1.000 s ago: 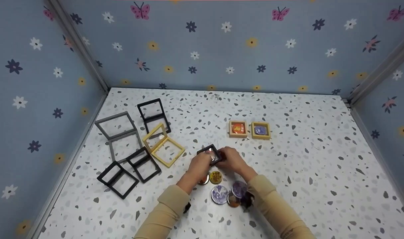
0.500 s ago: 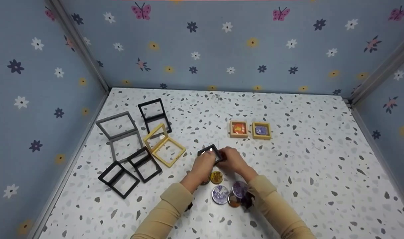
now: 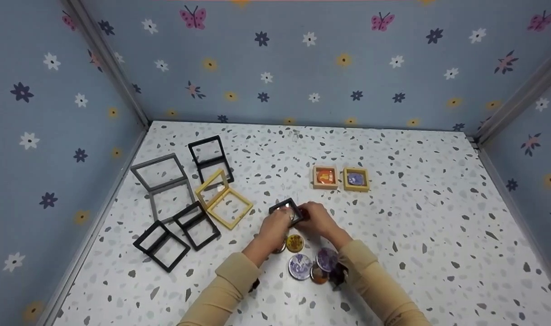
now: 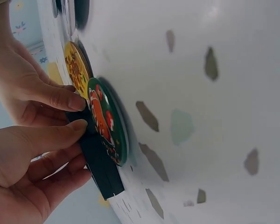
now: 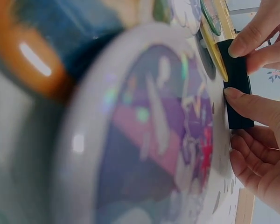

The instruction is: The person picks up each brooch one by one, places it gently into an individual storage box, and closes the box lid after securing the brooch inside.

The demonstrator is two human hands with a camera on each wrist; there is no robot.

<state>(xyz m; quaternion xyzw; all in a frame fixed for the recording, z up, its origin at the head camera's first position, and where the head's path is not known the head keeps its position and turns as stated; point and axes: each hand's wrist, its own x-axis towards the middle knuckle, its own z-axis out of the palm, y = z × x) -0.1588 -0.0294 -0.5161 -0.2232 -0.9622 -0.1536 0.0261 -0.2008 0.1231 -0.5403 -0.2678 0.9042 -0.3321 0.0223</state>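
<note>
Both hands hold a small black display frame with a clear window, low over the table. My left hand grips its left side, thumb along the dark edge in the left wrist view. My right hand pinches the right side; the right wrist view shows its thumb on the same edge. Close by lie a yellow round badge and a green-rimmed badge with an orange figure, partly under the left hand in the head view. Nearer the person are two purple badges and an orange-brown badge.
To the left stand open hinged frames: one grey, one yellow and several black ones. Farther back on the right, a light wooden-coloured frame and a yellow frame each hold a badge. Flower-patterned walls enclose the table.
The left hand has shifted slightly on the black display frame and now covers more of the badge beneath it. The right hand and the other things look unmoved.
</note>
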